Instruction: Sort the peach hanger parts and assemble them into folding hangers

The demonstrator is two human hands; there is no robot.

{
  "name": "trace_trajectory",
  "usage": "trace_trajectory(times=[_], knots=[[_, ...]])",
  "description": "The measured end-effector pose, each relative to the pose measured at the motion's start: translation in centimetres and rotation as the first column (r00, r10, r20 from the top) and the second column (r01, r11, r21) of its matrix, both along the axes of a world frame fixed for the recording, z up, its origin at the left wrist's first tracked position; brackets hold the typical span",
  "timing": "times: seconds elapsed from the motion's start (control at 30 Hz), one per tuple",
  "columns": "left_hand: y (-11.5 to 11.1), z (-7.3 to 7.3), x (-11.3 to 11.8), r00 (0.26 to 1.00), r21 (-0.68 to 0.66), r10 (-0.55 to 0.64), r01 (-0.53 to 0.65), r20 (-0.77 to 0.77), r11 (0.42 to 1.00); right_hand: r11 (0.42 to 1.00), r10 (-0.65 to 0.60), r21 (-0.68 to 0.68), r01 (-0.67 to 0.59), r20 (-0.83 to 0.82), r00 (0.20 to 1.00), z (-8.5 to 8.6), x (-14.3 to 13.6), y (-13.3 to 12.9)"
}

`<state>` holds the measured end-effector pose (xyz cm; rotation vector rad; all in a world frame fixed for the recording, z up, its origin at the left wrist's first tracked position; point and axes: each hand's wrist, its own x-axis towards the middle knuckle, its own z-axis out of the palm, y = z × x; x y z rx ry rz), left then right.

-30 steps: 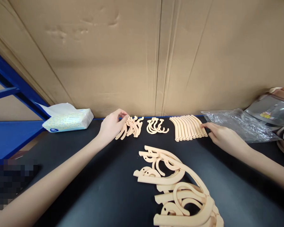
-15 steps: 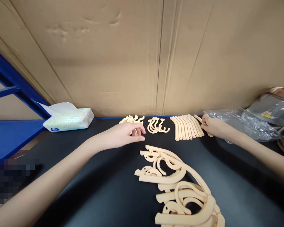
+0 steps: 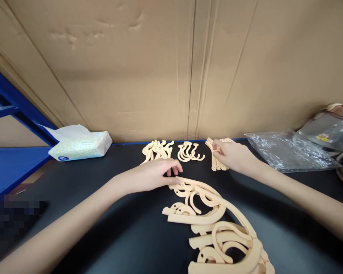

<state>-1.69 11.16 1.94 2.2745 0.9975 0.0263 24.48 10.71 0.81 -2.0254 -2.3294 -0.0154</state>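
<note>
My left hand [image 3: 160, 173] hovers over the top left end of a heap of curved beige pieces [image 3: 214, 220], fingers apart and bent, its thumb near a piece's tip. My right hand [image 3: 234, 154] is over the row of slim beige arms [image 3: 215, 163], with thumb and forefinger pinched at the row's left part; what is between them is too small to tell. Small beige hooks [image 3: 188, 151] lie between the hands, and another bunch of beige hook pieces [image 3: 157, 149] lies behind my left hand.
A tissue pack [image 3: 81, 144] sits at the back left beside a blue frame [image 3: 20, 118]. Clear plastic bags [image 3: 288, 152] and a transparent container [image 3: 328, 129] are at the right. A cardboard wall [image 3: 131, 76] rises behind the black table [image 3: 125, 236].
My right hand has moved left from the row's right end to over the row. My left hand has moved slightly down and right, nearer the heap.
</note>
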Motion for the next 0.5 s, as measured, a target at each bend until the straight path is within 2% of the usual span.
trace_trajectory(times=[0.2,0.4,0.5], knots=[[-0.13,0.17,0.24,1.0,-0.032,-0.008,0.008,-0.006,0.999,1.0,-0.013,-0.022,0.013,0.022,1.0,-0.7,-0.1,1.04],[0.0,-0.1,0.17,1.0,-0.029,-0.029,0.029,-0.01,0.999,1.0,-0.02,-0.015,0.021,0.05,0.999,-0.83,-0.19,1.04],[0.03,-0.28,0.23,1.0,-0.069,-0.026,0.026,-0.006,0.997,0.999,-0.031,-0.006,0.032,0.07,0.997,-0.95,-0.19,1.02]])
